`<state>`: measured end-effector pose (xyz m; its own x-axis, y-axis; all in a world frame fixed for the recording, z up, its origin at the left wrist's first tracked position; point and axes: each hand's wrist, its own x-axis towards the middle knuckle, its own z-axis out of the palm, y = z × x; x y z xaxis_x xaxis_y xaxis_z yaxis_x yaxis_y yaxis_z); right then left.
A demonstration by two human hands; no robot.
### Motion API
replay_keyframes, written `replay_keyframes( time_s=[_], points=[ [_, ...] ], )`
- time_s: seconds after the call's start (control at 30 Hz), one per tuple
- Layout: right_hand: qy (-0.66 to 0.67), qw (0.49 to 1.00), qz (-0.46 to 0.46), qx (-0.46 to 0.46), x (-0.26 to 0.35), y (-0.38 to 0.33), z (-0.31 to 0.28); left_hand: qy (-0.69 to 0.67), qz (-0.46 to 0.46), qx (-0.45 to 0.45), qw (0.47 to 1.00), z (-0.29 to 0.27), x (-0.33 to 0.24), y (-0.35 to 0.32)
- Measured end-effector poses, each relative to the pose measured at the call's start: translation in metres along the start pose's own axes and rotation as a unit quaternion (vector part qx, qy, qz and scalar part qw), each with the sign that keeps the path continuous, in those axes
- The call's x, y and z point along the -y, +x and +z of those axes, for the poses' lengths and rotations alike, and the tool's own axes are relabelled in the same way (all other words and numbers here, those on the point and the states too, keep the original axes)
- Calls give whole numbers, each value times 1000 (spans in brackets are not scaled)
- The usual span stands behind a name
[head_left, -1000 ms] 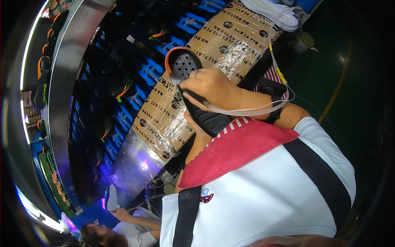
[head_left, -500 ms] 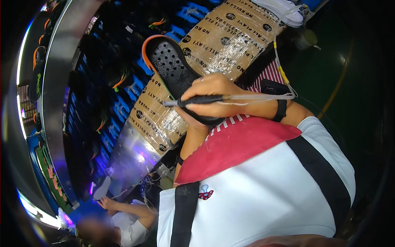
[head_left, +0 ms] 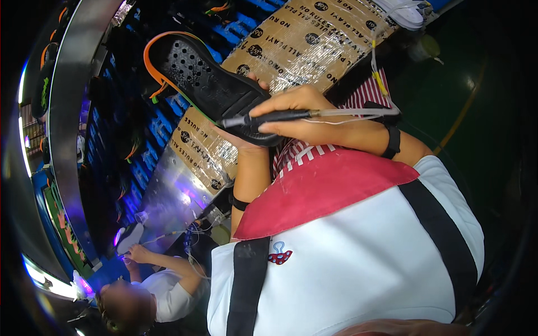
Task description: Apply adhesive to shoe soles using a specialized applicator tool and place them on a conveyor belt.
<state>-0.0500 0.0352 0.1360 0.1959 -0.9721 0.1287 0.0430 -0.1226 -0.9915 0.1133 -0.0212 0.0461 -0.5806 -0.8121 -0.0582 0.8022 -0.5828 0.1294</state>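
A black shoe sole (head_left: 188,75) with a perforated heel and an orange-green rim lies across my left hand (head_left: 240,139). That hand is closed around its near part from below, with fingertips showing at the far side. In my right hand (head_left: 302,109) is a pen-shaped applicator (head_left: 274,116) with a black grip, fed by a thin clear tube (head_left: 350,112). Its grey tip is at the sole's left edge, close to my left hand; I cannot tell whether it touches. A small orange-green strand (head_left: 158,92) hangs off the rim.
Under the sole runs a ledge covered in printed brown tape (head_left: 207,159). Beyond it, a blue rack (head_left: 162,127) carries several dark soles. White shoes (head_left: 404,15) sit at the far right end. At lower left, a co-worker (head_left: 174,280) holds a pale sole (head_left: 130,238).
The sole has shifted left and tilted further over, showing more of its inner face. My right hand and the applicator have moved slightly toward the far side, and the tip stays at the sole's edge.
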Motion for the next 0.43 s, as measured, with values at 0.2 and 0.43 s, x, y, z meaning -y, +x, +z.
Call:
replay_keyframes(
  time_s=[0.2,0.43],
  points=[
    [17,993,-8,117,2,-3,0,32,35,72,996,16,-13,0],
    [-26,981,-112,158,-6,-5,2,142,10,58,988,6,-44,-6]
  ],
)
